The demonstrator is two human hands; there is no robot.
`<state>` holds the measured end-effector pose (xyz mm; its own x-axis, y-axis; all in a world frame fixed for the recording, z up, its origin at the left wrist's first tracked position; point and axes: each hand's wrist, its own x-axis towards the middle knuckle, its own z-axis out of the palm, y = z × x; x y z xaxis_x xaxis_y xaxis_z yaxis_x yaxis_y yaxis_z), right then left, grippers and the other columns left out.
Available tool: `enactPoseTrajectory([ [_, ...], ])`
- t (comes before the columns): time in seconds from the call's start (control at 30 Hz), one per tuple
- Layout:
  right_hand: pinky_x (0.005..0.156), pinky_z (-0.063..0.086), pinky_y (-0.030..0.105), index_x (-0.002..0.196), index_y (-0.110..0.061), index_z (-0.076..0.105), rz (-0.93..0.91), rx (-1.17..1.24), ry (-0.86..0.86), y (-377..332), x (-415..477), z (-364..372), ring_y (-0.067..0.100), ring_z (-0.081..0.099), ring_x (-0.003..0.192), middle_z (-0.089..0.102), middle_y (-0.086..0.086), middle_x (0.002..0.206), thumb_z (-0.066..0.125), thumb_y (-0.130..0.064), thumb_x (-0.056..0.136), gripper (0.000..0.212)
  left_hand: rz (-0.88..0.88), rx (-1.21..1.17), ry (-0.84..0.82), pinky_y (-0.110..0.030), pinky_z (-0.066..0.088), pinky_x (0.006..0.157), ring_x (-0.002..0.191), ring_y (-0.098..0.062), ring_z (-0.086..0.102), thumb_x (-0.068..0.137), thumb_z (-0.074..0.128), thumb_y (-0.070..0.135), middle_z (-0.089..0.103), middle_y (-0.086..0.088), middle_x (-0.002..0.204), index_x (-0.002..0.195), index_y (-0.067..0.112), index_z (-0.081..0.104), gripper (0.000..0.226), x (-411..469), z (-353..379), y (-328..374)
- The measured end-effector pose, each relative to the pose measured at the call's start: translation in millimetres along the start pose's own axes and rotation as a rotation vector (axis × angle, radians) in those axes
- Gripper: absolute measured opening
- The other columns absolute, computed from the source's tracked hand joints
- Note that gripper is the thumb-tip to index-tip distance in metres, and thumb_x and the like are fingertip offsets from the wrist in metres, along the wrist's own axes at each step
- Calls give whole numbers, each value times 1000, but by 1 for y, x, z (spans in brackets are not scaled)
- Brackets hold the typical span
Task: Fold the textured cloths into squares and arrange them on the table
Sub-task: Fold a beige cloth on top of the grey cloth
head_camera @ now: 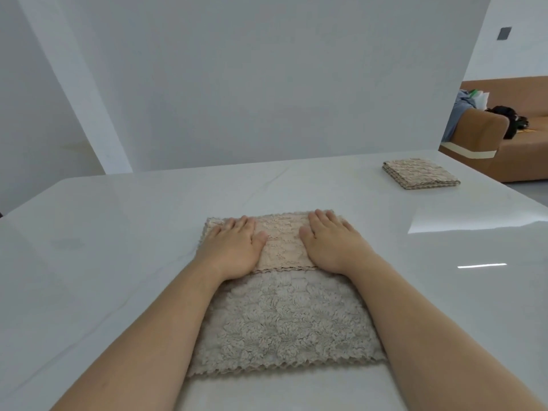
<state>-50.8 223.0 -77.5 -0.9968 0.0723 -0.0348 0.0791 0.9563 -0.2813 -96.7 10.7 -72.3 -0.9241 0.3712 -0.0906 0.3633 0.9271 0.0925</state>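
Note:
A beige textured cloth (284,318) lies on the white table (103,232) in front of me. Its far part is folded over toward me into a lighter flap (283,241) whose edge runs across the cloth's middle. My left hand (234,247) rests flat, palm down, on the flap's left side. My right hand (329,241) rests flat on its right side. Both hands have fingers extended and grip nothing. A second cloth, folded into a square (421,172), sits at the table's far right.
A white wall panel (267,84) stands behind the table's far edge. Beyond the table on the right is a brown sofa (504,143) with a black bag and clothes on it. Bare tabletop extends left and right of the cloth.

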Motion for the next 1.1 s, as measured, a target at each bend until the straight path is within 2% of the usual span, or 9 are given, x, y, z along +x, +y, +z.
enactPoseTrajectory([
  [0.17,127,4,44,164,-14,3,144,112,-33,23,2,-5,20,1,158,2,1,172,11,-51,107,69,-217,-67,-36,-52,4,126,157,-26,4,104,7,58,0,-7,171,163,13,5,74,7,-1,-27],
  [0.27,127,8,46,164,-15,11,138,149,-7,27,3,-5,22,3,158,11,0,171,12,-52,106,68,-286,-117,42,-53,18,123,150,-31,29,106,11,54,24,-11,167,158,12,28,69,5,-2,-30],
  [0.33,126,12,50,161,-20,26,139,184,32,29,3,-8,25,9,158,26,0,168,11,-50,107,64,-316,-151,158,-49,33,114,132,-33,51,107,15,48,56,-13,144,136,14,59,63,4,-5,-32],
  [0.4,122,23,54,141,-22,53,171,231,102,30,2,-13,32,28,151,52,8,150,12,-48,108,59,-349,-206,264,-45,44,101,111,-34,60,108,20,46,70,-11,115,106,13,70,59,5,-7,-37],
  [0.5,109,38,53,102,-18,60,199,214,230,34,5,-18,35,54,120,64,6,107,16,-43,108,50,-346,-302,369,-44,50,94,103,-33,61,106,36,38,72,-9,108,95,15,71,43,6,-5,-48],
  [0.67,114,31,57,116,-13,66,256,124,226,39,10,-11,34,46,131,65,11,125,20,-50,101,60,-311,-396,390,-46,50,99,112,-29,61,98,51,31,71,-2,117,109,23,72,25,9,-1,-53],
  [0.83,110,34,52,121,-13,59,300,225,228,39,11,-14,33,48,124,61,11,127,36,-44,99,46,-304,-444,393,-47,50,97,109,-30,58,95,54,26,62,-8,117,99,25,57,5,10,-3,-52],
  [0.97,109,33,51,120,-18,50,283,312,270,36,9,-16,29,50,120,59,4,121,45,-34,98,27,-298,-473,399,-48,48,98,111,-32,55,95,57,20,56,-11,120,101,21,56,6,8,-4,-49],
  [1.1,100,44,52,107,-21,49,201,419,356,34,5,-17,26,54,104,59,2,111,51,-28,97,12,-280,-410,497,-46,46,95,112,-32,52,98,57,20,61,-7,112,106,18,57,9,2,-8,-43],
])
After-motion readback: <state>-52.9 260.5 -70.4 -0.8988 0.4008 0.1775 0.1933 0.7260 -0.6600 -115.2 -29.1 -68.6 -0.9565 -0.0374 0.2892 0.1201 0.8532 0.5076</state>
